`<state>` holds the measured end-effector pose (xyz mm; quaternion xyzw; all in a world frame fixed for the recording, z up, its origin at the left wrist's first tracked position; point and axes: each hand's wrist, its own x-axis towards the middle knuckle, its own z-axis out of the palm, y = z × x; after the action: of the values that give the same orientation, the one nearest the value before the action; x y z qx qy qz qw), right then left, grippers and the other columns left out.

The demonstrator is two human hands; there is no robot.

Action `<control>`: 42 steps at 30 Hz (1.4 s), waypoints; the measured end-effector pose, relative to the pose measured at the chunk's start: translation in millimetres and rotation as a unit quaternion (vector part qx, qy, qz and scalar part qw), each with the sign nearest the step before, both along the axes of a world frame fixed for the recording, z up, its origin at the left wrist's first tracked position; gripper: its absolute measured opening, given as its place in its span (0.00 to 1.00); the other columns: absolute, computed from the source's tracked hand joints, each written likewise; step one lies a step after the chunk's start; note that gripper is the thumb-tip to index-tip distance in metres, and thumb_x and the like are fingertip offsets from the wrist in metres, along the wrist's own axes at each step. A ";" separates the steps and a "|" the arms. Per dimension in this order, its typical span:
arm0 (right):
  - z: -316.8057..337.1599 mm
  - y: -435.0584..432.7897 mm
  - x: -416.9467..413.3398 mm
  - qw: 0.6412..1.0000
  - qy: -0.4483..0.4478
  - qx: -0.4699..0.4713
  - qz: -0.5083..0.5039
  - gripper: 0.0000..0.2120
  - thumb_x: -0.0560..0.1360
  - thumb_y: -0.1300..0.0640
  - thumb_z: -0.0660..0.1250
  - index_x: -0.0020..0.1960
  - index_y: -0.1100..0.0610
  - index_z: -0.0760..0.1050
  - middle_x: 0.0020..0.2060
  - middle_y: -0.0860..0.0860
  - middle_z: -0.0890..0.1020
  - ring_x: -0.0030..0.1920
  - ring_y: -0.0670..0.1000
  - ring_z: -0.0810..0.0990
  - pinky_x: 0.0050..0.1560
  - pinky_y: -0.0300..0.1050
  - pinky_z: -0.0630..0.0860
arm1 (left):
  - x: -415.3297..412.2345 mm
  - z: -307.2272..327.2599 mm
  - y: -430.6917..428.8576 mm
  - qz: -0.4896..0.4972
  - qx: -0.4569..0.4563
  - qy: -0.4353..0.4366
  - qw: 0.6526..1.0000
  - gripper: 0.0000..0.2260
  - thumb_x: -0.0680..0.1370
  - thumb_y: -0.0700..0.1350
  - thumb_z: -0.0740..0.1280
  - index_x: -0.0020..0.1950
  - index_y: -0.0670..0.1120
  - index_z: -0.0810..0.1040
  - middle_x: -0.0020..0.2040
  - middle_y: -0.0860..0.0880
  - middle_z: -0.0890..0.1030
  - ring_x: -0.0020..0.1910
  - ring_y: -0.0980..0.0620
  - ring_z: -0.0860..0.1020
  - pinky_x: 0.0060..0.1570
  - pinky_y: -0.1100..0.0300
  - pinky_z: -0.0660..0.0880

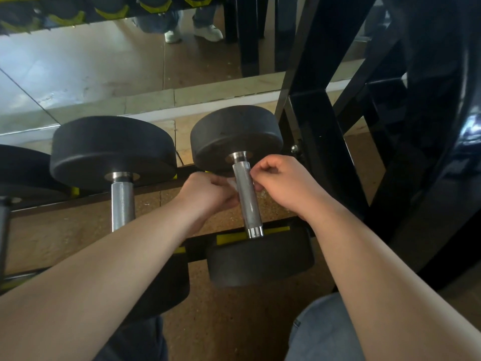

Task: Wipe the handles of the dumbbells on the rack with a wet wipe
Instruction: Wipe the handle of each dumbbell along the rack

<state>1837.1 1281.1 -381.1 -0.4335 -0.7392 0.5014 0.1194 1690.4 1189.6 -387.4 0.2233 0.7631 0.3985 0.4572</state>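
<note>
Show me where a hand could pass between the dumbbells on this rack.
Free: the gap between the left dumbbell handle and the right dumbbell handle, floor showing through. Crowded: right handle itself, left hand and right hand flanking it, black frame beside.

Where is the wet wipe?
In the head view, centre: the wet wipe is pinched at the left hand, against the rightmost dumbbell's handle.
</note>
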 end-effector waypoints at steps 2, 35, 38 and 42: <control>0.3 -0.1 0.5 1.000 0.000 0.000 -0.001 0.06 0.82 0.50 0.66 0.50 0.46 0.81 0.42 0.44 0.85 0.41 0.37 0.82 0.41 0.33 0.71 | 2.5 -0.6 -5.9 -0.124 -0.094 0.071 0.985 0.04 0.75 0.38 0.75 0.45 0.46 0.87 0.43 0.48 0.88 0.46 0.52 0.87 0.54 0.51 0.83; -15.1 9.3 4.0 0.962 -0.240 -0.065 0.108 0.14 0.81 0.58 0.61 0.64 0.51 0.79 0.55 0.52 0.82 0.49 0.53 0.81 0.45 0.49 0.84 | -28.7 -28.6 5.9 -0.351 -0.203 -0.146 0.902 0.10 0.78 0.37 0.71 0.55 0.49 0.88 0.56 0.46 0.86 0.53 0.51 0.81 0.53 0.58 0.76; -15.4 9.6 3.9 0.963 -0.239 -0.065 0.105 0.14 0.81 0.58 0.61 0.63 0.52 0.80 0.54 0.52 0.82 0.49 0.54 0.81 0.43 0.48 0.83 | -21.3 -34.2 6.8 -0.272 -0.162 -0.144 0.938 0.11 0.78 0.35 0.70 0.57 0.46 0.86 0.53 0.46 0.87 0.52 0.51 0.84 0.53 0.57 0.79; -16.8 9.7 5.3 0.966 -0.228 -0.070 0.098 0.14 0.82 0.58 0.61 0.65 0.51 0.78 0.54 0.51 0.82 0.50 0.53 0.80 0.42 0.47 0.82 | -15.4 -36.6 14.6 -0.091 -0.013 -0.202 0.975 0.13 0.79 0.31 0.67 0.62 0.41 0.81 0.53 0.44 0.87 0.52 0.50 0.86 0.53 0.57 0.82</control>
<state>1842.5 1290.8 -397.9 -0.4689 -0.7490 0.4490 -0.1325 1675.1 1204.2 -424.0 0.2003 0.6365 0.3821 0.6393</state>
